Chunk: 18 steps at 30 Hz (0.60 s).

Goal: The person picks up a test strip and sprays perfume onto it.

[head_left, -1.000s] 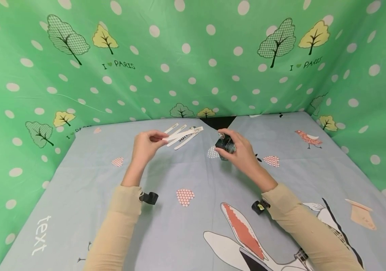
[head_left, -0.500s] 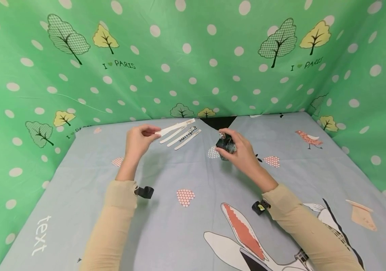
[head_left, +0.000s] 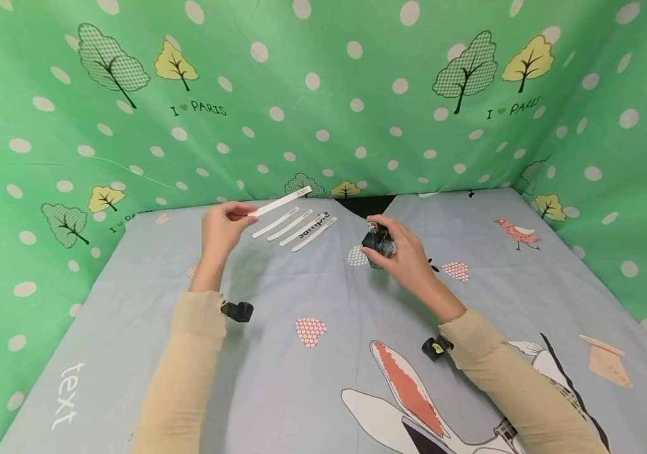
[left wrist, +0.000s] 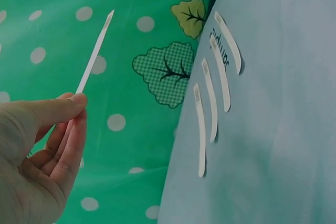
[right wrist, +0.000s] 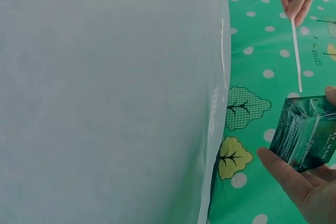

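From my seat, starting on the left, my left hand (head_left: 221, 228) is raised above the pale blue printed cloth (head_left: 278, 378), thumb and forefinger pinching one end of a thin white paper tester strip (head_left: 279, 202). The strip juts out toward the green polka-dot backdrop (head_left: 323, 94), clear of the cloth and touching nothing else. The left wrist view shows it (left wrist: 94, 53) straight, held by its lower end only, with the tapered tip free. I judge it to be very light and a little springy, easy to crease or bend, so the end pinch looks right to me: it keeps the far tip untouched, and a soft hold should be enough.

Just right of that hand, four more white paper strips (head_left: 295, 226) lie side by side on the cloth, close together, one with dark lettering. They look slightly bowed in the left wrist view.

Further right, my right hand (head_left: 405, 252) is wrapped around a small dark glass perfume bottle (head_left: 379, 242), fingers and thumb clamped on its sides, holding it roughly upright just above the cloth, well apart from the raised strip. In the right wrist view the bottle (right wrist: 307, 132) is square-sided with clear, glossy walls. I take it to be rigid, dense for its size, slippery on those flat faces and breakable if dropped, so a hold across opposite flat sides seems safest.
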{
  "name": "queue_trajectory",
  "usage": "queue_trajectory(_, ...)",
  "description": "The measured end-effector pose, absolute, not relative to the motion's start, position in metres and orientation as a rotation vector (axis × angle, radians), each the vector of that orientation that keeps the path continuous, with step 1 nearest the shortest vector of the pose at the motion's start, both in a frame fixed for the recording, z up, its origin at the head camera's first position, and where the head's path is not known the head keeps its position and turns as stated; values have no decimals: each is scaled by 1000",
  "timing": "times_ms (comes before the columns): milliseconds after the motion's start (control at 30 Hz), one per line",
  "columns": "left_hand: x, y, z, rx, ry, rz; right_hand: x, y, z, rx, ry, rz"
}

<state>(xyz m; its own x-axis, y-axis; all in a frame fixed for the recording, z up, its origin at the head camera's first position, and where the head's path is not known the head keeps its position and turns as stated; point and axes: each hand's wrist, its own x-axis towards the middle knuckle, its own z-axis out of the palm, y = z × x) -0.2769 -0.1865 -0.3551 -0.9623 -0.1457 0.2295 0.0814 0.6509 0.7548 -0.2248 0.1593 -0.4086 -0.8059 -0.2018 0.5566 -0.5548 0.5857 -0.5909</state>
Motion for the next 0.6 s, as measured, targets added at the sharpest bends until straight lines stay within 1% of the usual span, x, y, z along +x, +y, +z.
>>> queue_trajectory(233,-285,-192,-360,136,-2590,-1178,-225,159,-409,573,-2402,1100)
queue_trajectory(600,-292,-200,-363,199,-2605,-1202,-227,160,-409,529,-2446,1144)
